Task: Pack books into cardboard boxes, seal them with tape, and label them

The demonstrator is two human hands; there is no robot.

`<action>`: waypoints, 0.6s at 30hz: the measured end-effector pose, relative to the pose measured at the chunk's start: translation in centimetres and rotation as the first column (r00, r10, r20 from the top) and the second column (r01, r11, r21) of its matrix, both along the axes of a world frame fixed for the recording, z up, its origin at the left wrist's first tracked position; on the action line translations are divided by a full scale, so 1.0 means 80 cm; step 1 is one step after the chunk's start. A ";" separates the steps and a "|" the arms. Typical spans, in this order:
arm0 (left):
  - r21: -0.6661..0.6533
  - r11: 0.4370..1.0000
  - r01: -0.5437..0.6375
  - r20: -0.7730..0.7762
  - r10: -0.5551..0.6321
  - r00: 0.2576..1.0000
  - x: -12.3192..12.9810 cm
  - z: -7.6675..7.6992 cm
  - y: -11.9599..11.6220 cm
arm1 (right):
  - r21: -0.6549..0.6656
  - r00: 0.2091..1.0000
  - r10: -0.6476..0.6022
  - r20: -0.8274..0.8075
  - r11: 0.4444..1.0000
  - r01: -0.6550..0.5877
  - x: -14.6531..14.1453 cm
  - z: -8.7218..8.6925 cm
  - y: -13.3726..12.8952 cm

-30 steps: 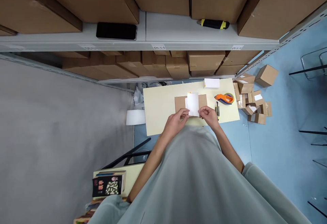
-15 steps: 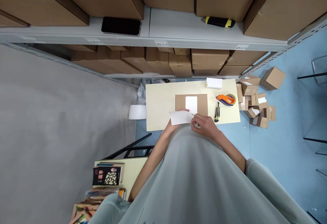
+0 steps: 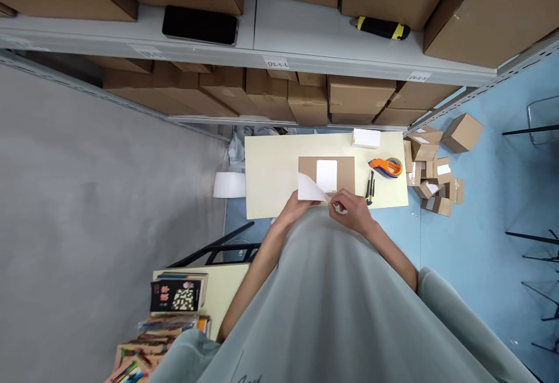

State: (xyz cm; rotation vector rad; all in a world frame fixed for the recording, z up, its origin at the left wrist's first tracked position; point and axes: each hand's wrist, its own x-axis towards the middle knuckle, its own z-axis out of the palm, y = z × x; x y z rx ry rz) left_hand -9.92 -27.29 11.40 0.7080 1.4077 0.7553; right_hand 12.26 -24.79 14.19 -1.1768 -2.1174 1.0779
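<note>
A small white sheet of paper (image 3: 309, 190) is held over the near edge of the table, bent and narrowing to a point at its right end. My left hand (image 3: 294, 208) is closed on the left and lower part of the sheet, its fingers partly hidden behind it. At the right tip, my right hand (image 3: 351, 212) pinches the paper between thumb and fingers. Just beyond both hands lies a flat brown cardboard box (image 3: 346, 172) with a white label (image 3: 326, 174) on its top.
On the cream table (image 3: 271, 167) are a white box (image 3: 365, 138), an orange tape dispenser (image 3: 386, 167) and a black-yellow utility knife (image 3: 370, 188). The shelf above bears cartons, a phone (image 3: 200, 25) and another cutter (image 3: 383, 27). Small boxes (image 3: 437, 167) lie right; books (image 3: 179, 295) lower left.
The sheet has gone from lying nearly flat to bent, its left end raised and its right end narrowed at my right hand's pinch. The view has shifted slightly.
</note>
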 end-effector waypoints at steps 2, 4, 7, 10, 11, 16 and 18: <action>-0.001 1.000 -0.008 0.036 0.008 0.999 0.000 -0.007 0.001 | -0.062 0.995 -0.102 -0.012 0.993 0.101 -0.003 -0.004 0.003; 0.035 0.999 -0.008 0.044 0.006 0.999 -0.002 -0.017 0.003 | -0.153 0.975 -0.221 -0.020 0.964 0.215 -0.007 -0.012 0.007; 0.089 0.996 0.010 -0.031 -0.007 0.999 -0.006 -0.033 0.005 | -0.339 0.919 -0.394 0.009 0.864 0.373 -0.010 -0.032 0.014; 0.115 0.990 0.076 -0.141 -0.059 0.988 -0.010 -0.053 0.009 | -0.505 0.868 -0.493 0.050 0.737 0.448 -0.011 -0.063 0.022; 0.116 0.988 0.105 -0.193 -0.081 0.978 -0.010 -0.060 0.010 | -0.538 0.863 -0.501 0.064 0.711 0.452 -0.011 -0.073 0.024; 0.044 0.966 0.255 -0.464 -0.206 0.862 -0.010 -0.091 0.019 | -0.499 0.861 -0.459 0.218 0.705 0.503 -0.013 -0.116 0.033; 0.016 0.953 0.301 -0.530 -0.247 0.811 -0.009 -0.099 0.022 | -0.461 0.858 -0.428 0.285 0.723 0.514 -0.016 -0.125 0.033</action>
